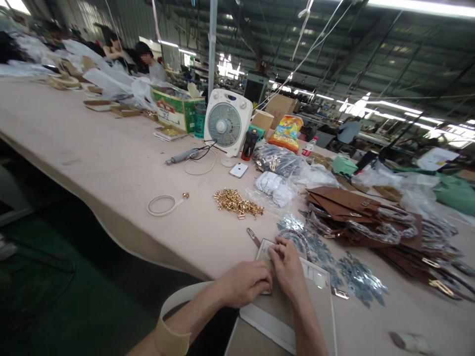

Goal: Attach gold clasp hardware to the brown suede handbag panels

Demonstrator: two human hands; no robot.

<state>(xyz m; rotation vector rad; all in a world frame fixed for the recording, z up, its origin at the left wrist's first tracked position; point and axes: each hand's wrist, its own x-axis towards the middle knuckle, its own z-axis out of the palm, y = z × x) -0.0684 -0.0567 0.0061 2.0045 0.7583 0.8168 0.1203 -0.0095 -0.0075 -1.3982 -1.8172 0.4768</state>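
A light beige bag (318, 314) with white edges lies in front of me at the table's near edge. My left hand (247, 283) is over its left side, fingers curled and pressed together; what they pinch, if anything, is hidden. My right hand (287, 264) bends its fingers at the bag's upper edge, thumb close to the fingertips, and I cannot make out anything between them. A brown strap with a metal buckle (253, 236) sticks out beyond the top left corner. Another gold-coloured buckle (340, 293) shows at the right side.
Small gold fittings (237, 203) lie heaped ahead, with grey metal plates (361, 279) to the right. Brown bags (345, 212) are stacked beyond. Further back are a phone (238, 170), an electric screwdriver (181, 157) and a fan (227, 122). A white ring-shaped roll (162, 205) lies left.
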